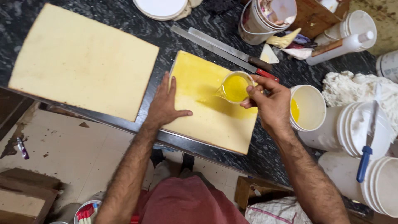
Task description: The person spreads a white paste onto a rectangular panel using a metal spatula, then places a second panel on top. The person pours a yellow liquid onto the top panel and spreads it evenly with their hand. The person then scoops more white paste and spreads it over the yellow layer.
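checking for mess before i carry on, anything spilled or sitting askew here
The smaller slab juts past the counter edge, steadied by the left hand. Yellow liquid spreads across it below the tilted cup in the right hand; that looks poured rather than spilled.

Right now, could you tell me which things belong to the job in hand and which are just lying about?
In use: right hand, cup of yellow liquid, left hand, wetted sponge slab.
Lying about: dry slab, long knife, white tubs, squeeze bottle.

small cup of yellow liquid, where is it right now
The small cup of yellow liquid is in the right hand, tilted over the upper right part of the yellow-wetted slab, just left of the white bucket.
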